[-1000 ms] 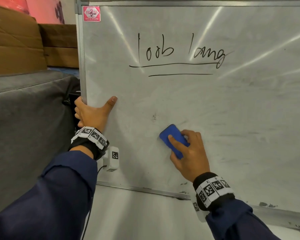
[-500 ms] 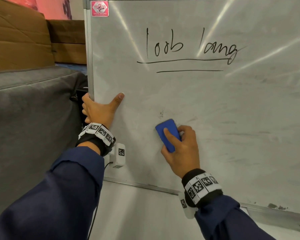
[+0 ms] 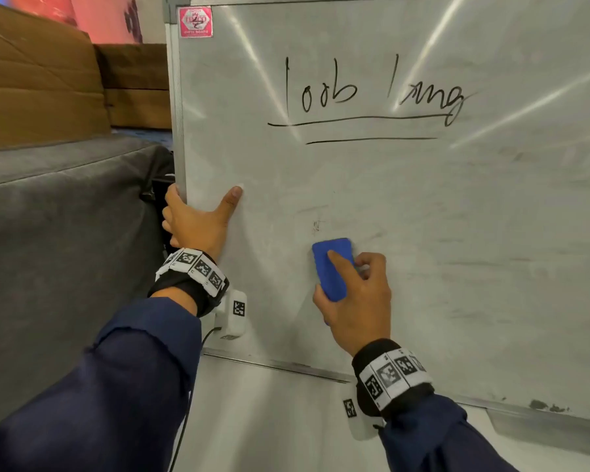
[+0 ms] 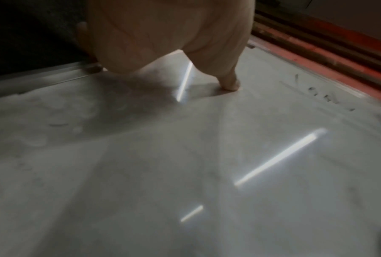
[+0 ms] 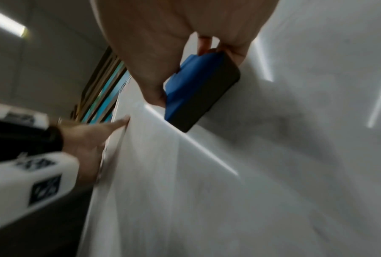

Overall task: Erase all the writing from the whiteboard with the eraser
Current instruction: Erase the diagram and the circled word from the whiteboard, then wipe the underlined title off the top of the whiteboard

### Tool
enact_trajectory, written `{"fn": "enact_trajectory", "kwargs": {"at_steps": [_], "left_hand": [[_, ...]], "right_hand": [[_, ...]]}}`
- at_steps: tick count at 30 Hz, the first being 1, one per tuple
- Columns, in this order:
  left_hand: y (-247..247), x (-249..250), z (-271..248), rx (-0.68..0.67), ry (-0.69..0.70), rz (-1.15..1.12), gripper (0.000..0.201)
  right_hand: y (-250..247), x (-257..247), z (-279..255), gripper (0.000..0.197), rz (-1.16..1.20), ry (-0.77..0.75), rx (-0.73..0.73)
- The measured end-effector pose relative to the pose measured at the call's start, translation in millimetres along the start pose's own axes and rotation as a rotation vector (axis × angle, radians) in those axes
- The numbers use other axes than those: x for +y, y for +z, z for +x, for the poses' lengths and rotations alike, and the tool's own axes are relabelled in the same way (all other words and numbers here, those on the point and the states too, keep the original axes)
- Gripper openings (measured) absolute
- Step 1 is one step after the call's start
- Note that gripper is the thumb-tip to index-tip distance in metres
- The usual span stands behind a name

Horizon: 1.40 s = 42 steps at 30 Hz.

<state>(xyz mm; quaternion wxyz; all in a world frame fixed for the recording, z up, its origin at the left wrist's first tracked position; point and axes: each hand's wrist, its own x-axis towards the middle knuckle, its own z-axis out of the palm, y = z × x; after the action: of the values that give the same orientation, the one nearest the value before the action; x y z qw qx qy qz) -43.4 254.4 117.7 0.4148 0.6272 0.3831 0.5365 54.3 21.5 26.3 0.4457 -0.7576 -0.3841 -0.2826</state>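
Two hands work at an upright whiteboard [image 3: 423, 233], a glossy grey-white sheet in a thin metal frame, streaked with reflected strip lights and faint smudges. The right hand [image 3: 358, 298] grips a blue eraser [image 3: 331, 267], a rounded rectangular block; the forefinger lies along its smooth plastic back and the thumb and other fingers clamp its sides. Seen from the right wrist, its dark felt pad lies flat against the board, low on the surface and well below the writing [image 3: 372, 97], black marker script with two underlines. The left hand [image 3: 198, 223] holds the board's left edge, fingers curled behind the frame, thumb pressed straight on the front. A red sticker [image 3: 195, 22] sits in the top left corner. Beside the board lies grey fabric [image 3: 65, 216], with brown cardboard boxes [image 3: 41, 73] behind it.
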Motion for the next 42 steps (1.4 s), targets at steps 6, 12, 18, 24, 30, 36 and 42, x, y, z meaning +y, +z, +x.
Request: {"fn": "enact_trajectory", "kwargs": {"at_steps": [6,12,18,24,30,36,42], "left_hand": [[5,18,-28,0.076,0.003,0.109,0.091],[22,48,-87,0.0,0.459,0.085,0.032],[34,81,-107,-0.238,0.226,-0.191,0.022],[41,88,-91,-0.308,0.017,-0.411,0.057],[38,97,-72,-0.303,0.087,-0.303,0.042],[41,108,-55,-0.118,0.355,-0.115,0.05],[40,112,-35,-0.016,0.439,-0.049,0.053]], "right_hand": [[-21,-14,24,0.056,0.021,0.084,0.035],[-22,-35,53,0.055,0.124,0.007,0.053],[-9,-66,83,0.05,0.176,-0.067,0.125],[-4,-70,87,0.045,0.283,-0.178,0.079],[-31,-53,94,0.025,0.447,-0.285,-0.098],[-76,-45,143,0.01,0.318,-0.352,-0.05],[-151,-30,228,0.03,-0.102,-0.325,0.254]]}}
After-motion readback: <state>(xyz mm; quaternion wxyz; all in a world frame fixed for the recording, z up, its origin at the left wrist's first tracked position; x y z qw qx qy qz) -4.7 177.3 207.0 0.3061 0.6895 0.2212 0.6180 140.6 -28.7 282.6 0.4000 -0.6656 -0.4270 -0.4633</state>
